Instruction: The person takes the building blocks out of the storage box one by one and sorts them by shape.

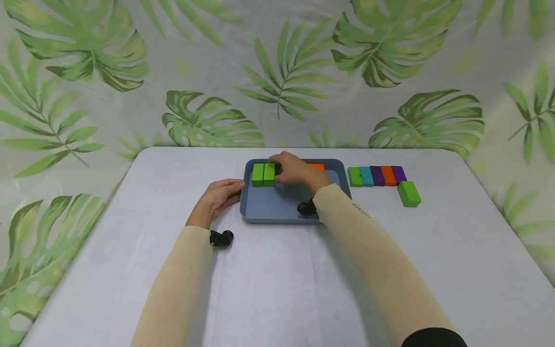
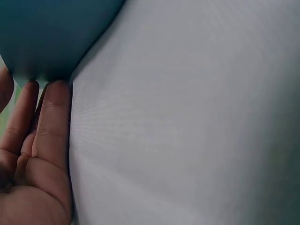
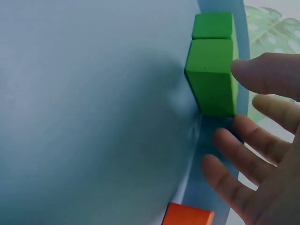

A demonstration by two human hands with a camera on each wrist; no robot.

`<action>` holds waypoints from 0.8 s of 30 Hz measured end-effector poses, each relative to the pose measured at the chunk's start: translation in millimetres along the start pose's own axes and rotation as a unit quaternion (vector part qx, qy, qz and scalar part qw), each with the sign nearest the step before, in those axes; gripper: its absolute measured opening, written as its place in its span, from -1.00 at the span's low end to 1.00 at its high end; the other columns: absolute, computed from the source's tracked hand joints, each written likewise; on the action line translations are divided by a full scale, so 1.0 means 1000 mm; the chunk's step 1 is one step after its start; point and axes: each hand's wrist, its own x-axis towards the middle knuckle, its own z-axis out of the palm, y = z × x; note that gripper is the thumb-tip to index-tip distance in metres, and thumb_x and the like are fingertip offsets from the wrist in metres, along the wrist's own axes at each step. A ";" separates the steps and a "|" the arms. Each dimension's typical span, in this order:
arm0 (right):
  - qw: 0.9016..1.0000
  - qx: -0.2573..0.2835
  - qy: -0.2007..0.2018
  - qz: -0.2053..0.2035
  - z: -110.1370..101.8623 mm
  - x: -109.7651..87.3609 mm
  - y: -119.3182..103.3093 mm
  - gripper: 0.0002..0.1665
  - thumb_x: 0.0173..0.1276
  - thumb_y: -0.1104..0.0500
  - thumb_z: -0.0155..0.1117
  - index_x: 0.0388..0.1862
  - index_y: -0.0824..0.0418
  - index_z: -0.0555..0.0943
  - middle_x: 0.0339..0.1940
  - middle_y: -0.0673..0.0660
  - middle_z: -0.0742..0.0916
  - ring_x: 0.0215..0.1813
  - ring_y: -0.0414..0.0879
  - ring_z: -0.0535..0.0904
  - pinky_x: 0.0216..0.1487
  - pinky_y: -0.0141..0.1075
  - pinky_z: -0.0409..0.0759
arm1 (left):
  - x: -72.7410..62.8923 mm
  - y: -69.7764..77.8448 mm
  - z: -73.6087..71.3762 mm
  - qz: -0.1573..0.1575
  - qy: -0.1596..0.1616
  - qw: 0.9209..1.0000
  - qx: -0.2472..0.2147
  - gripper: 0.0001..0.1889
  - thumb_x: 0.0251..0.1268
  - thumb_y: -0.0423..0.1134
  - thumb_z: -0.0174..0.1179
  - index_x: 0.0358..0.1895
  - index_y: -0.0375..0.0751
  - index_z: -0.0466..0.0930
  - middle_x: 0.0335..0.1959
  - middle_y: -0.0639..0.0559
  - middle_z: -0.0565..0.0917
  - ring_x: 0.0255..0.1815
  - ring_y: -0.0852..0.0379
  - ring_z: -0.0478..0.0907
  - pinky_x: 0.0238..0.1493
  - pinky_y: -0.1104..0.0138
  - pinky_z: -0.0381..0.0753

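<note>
Two green blocks [image 1: 257, 175] stand side by side at the back left of a blue-grey tray [image 1: 269, 205]. My right hand [image 1: 296, 169] is beside the right-hand one. In the right wrist view, the thumb reaches the nearer green block [image 3: 211, 77] at its edge, while the other fingers spread loosely over the tray rim. An orange block [image 1: 317, 166] sits at the tray's back, partly hidden by that hand. At the tray's left side is my left hand [image 1: 218, 197]. Its fingertips [image 2: 57, 91] touch the tray's side, the fingers nearly straight.
Right of the tray, a row holds a green block [image 1: 355, 177], a light blue block [image 1: 366, 176], two purple blocks [image 1: 377, 176] and an orange block. Another green block [image 1: 409, 193] lies in front of its right end. A white cloth [image 1: 269, 279] covers the table.
</note>
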 end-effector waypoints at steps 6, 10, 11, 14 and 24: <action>1.000 -0.012 -0.003 0.021 0.008 0.004 -0.006 -0.17 0.32 0.07 0.33 0.52 0.21 0.29 0.36 0.28 0.40 0.27 0.11 0.44 0.35 -0.06 0.50 | -0.003 0.001 -0.003 -0.008 0.007 1.000 0.006 -0.54 0.44 -0.21 0.20 0.34 -0.23 0.47 0.33 -0.09 0.52 0.15 0.22 0.56 0.19 0.42 0.65; 0.999 -0.012 -0.002 0.041 0.010 0.004 -0.012 -0.17 0.27 0.03 0.40 0.48 0.19 0.35 0.31 0.25 0.42 0.19 0.08 0.45 0.30 -0.11 0.53 | -0.003 0.000 -0.003 -0.003 0.003 1.000 0.005 -0.52 0.44 -0.20 0.20 0.36 -0.24 0.45 0.35 -0.10 0.50 0.14 0.22 0.56 0.20 0.42 0.65; 0.999 -0.010 -0.002 0.044 0.010 0.004 -0.013 -0.17 0.26 0.03 0.41 0.47 0.19 0.37 0.30 0.25 0.42 0.16 0.07 0.45 0.28 -0.11 0.53 | -0.003 0.000 -0.003 -0.003 0.005 1.000 0.005 -0.53 0.44 -0.20 0.20 0.35 -0.24 0.46 0.35 -0.10 0.51 0.15 0.22 0.56 0.22 0.41 0.64; 0.999 -0.004 -0.005 0.045 0.011 0.004 -0.015 -0.16 0.23 0.03 0.43 0.45 0.22 0.39 0.28 0.26 0.42 0.13 0.07 0.45 0.27 -0.12 0.54 | -0.003 0.000 0.000 -0.001 0.007 1.000 0.004 -0.54 0.45 -0.22 0.18 0.35 -0.26 0.45 0.35 -0.11 0.50 0.22 0.17 0.53 0.30 0.35 0.60; 0.997 0.026 -0.031 0.058 0.014 0.007 -0.010 -0.13 0.24 0.07 0.44 0.47 0.22 0.31 0.37 0.20 0.51 0.24 0.06 0.43 0.42 -0.10 0.45 | -0.001 0.001 0.006 0.002 0.000 1.000 0.006 -0.52 0.45 -0.21 0.19 0.37 -0.26 0.43 0.41 -0.13 0.45 0.40 0.07 0.44 0.42 0.27 0.51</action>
